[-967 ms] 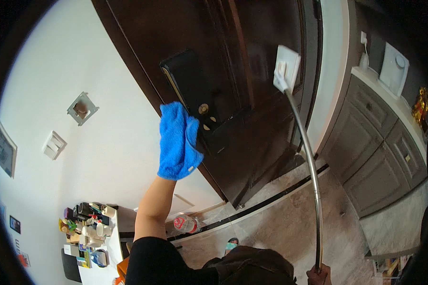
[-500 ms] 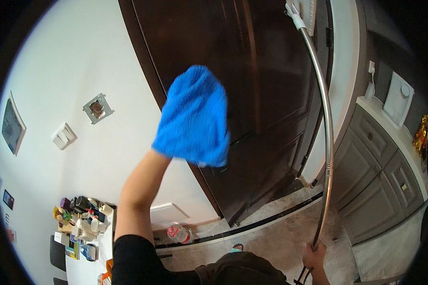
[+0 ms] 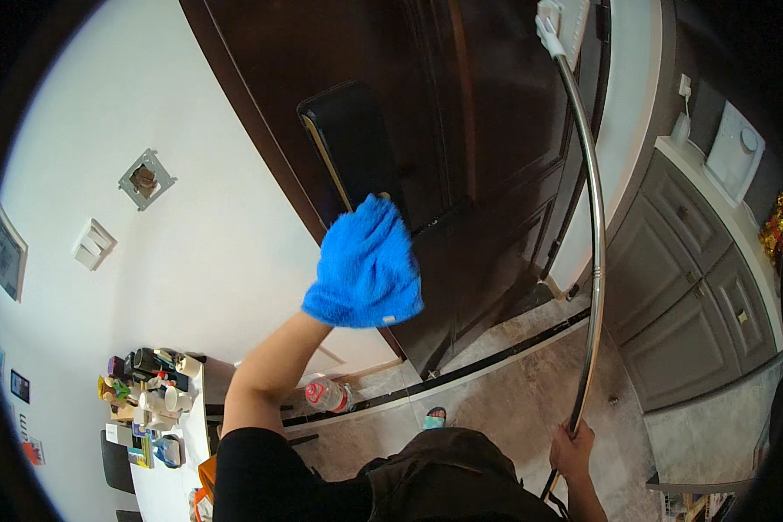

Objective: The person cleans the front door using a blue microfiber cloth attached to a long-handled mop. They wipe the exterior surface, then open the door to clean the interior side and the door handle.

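A fluffy blue cleaning mitt covers my left hand, hiding its fingers; only the wrist shows below it. The mitt is in front of the dark brown door, at the lower end of a black door lock with a gold edge. I cannot tell if it touches the lock. At the lower right, my right hand is closed around a long silver pole. The pole rises to a white joint and a flat white head beside the door's hinge side, partly cut off at the top.
Grey cabinets stand on the right with a white device on top. A table crowded with bottles and cups is at the lower left. On the floor by the wall lies a clear bottle. A door sill crosses the floor.
My left hand in the mitt has moved down, uncovering the door lock; the mitt looks more bunched. My right hand still grips the pole, and the view has shifted slightly.
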A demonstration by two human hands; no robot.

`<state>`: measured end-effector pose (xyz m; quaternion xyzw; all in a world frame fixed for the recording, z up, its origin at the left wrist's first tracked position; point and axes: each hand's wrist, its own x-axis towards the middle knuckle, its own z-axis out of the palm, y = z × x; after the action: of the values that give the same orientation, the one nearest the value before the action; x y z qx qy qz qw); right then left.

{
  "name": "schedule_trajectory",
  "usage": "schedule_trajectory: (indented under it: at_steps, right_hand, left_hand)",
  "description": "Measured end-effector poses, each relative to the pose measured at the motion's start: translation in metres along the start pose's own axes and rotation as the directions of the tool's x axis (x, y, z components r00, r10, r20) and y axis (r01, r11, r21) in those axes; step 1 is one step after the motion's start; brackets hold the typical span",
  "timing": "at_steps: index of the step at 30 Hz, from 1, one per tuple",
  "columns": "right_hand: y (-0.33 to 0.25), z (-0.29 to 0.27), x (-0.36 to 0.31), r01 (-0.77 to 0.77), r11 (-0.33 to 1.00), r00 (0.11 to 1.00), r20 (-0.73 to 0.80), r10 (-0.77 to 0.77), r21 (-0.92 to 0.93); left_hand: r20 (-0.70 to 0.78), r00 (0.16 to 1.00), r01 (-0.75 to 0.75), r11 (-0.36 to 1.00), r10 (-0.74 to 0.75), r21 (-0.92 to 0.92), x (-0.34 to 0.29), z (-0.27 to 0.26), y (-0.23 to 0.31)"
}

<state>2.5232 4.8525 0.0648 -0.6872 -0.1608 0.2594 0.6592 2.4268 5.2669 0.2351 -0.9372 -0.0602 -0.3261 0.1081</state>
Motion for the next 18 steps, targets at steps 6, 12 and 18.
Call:
schedule_trajectory:
  at_steps: [6, 12, 18]
  right_hand:
    - [-0.005, -0.006, -0.02, -0.046, 0.998, 0.999, -0.022, 0.047, 0.051]
    - [-0.003, -0.015, -0.034, -0.045, 0.997, 0.991, -0.12, 0.052, 0.058]
    - [-0.014, -0.019, -0.05, -0.06, 0.998, 0.988, -0.143, 0.06, 0.003]
  left_hand:
    - [0.496, 0.868, 0.008, 1.0, -0.02, 0.026, -0.055, 0.058, 0.012]
    - [0.273, 0.847, -0.514, 0.833, 0.455, 0.206, -0.031, 0.062, 0.036]
    - [0.584, 0.795, -0.011, 0.967, 0.163, -0.256, -0.092, 0.077, 0.052]
